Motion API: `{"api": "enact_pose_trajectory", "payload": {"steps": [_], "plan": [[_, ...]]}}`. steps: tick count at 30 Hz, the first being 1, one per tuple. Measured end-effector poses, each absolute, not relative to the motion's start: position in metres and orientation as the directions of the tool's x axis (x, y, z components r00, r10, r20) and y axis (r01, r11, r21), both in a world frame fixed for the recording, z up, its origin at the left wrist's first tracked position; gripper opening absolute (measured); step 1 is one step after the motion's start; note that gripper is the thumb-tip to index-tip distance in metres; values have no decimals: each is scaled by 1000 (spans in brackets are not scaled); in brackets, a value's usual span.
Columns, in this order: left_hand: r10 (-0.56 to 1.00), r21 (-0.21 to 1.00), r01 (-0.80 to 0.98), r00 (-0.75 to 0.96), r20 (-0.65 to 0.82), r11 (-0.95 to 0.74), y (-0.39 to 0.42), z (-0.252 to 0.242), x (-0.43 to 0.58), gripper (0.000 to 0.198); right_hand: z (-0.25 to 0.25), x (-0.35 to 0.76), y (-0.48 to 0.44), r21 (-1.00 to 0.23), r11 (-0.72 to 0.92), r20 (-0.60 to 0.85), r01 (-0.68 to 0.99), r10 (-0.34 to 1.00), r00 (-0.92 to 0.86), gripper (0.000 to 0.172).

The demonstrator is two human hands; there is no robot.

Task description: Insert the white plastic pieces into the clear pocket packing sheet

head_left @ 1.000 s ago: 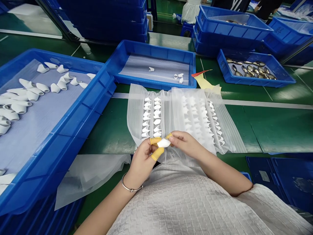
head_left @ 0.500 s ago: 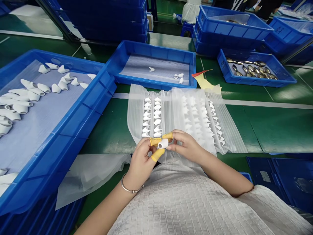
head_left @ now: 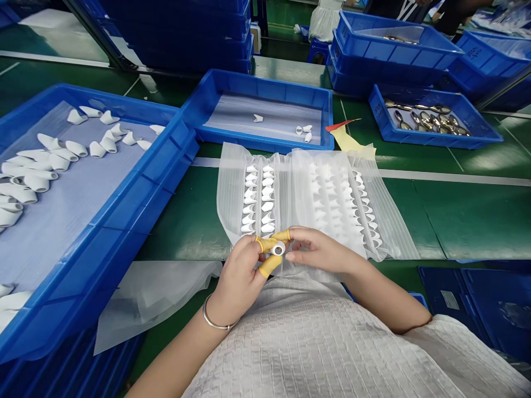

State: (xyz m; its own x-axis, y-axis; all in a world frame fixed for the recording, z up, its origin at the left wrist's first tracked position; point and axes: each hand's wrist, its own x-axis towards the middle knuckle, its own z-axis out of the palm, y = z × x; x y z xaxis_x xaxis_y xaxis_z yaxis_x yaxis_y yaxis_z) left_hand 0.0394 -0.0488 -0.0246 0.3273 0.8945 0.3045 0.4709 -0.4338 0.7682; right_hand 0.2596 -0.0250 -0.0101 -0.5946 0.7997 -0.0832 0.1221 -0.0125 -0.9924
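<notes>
1. White piece point(head_left: 278, 249) is sitting at frame centre, just below the near edge of the milky wrap point(head_left: 284, 188); round open end is facing the camera, long axis apparently running away from it.
2. Left hand point(head_left: 240, 271) is nearer: pinching the piece firmly between thumb and index, both wearing yellow finger covers point(head_left: 270, 266). Piece is lying at its fingertips, towards frame right.
3. Right hand point(head_left: 319, 249) is coming in from frame right, thumb and index standing apart, not closing on anything; index is hovering over the piece's top, contact can't tell.
4. Wrap is holding columns of similar pieces, some showing only hazily.
5. Big blue bin point(head_left: 166, 160), left: holding many loose pieces.
6. Middle blue tray point(head_left: 265, 145), upper centre: holding a few.
7. Small blue tray point(head_left: 440, 141), upper right: holding metal spoons point(head_left: 427, 118).
</notes>
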Motion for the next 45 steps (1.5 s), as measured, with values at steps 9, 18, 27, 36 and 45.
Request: {"api": "enact_pose_trajectory", "payload": {"steps": [9,18,27,36,45], "plan": [[816,759,378,472,333,-529,-48,-26,36,18,-4,276,-12,-911,-409,-344,58,673,-654,26],[934,839,413,195,299,-355,-46,-38,18,26,-25,277,-35,-764,48,-250,643,897,-365,24],[940,822,461,226,256,-335,-48,-35,20,24,-59,256,-42,-414,377,-189,828,855,-483,33],[939,821,469,266,220,-325,-49,-38,19,25,-47,253,-25,-343,400,-350,850,785,-511,26],[937,675,656,160,311,-336,-36,-16,-32,24,-34,256,-19,-374,404,-416,835,731,-540,30]]}}
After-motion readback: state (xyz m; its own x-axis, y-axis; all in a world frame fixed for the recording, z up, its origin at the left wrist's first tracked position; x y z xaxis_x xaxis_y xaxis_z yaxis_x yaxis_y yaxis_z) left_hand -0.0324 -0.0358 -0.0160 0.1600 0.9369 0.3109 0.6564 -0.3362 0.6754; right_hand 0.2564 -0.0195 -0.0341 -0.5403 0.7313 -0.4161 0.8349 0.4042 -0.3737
